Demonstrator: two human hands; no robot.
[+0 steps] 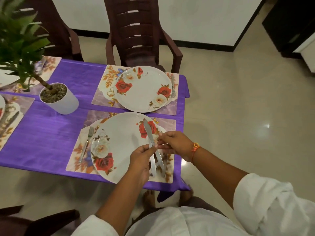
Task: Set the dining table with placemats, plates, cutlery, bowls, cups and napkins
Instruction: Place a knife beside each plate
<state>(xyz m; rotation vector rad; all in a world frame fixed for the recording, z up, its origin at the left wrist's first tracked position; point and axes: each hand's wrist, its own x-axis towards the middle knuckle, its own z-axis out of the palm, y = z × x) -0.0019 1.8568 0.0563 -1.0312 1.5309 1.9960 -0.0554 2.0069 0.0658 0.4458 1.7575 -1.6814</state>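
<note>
Left hand (142, 158) curls round a small bunch of knives (147, 132), thumb and fingers pinching them near the middle, with the blades pointing away from me and the handles hanging below my palm. Meeting it from the right, my right hand (176, 143) has its fingertips drawn together, pinching at the same bunch and touching my left fingertips; how many knives there are I cannot tell. An orange thread (195, 147) circles my right wrist. Directly beneath both hands lies a rose plate (119, 133) on a mat (76, 155), and the knives hover over its right half. Left of my left hand, a fork (87, 142) lies on that mat just beside the plate's rim. Beyond my hands, a far plate (144, 89) sits on a far mat (100, 97), with a far fork (173, 87) at its right edge. Further left of my left hand, a potted plant (59, 99) stands on the purple cloth (47, 138). A brown chair (141, 31) stands behind the far plate.
</note>
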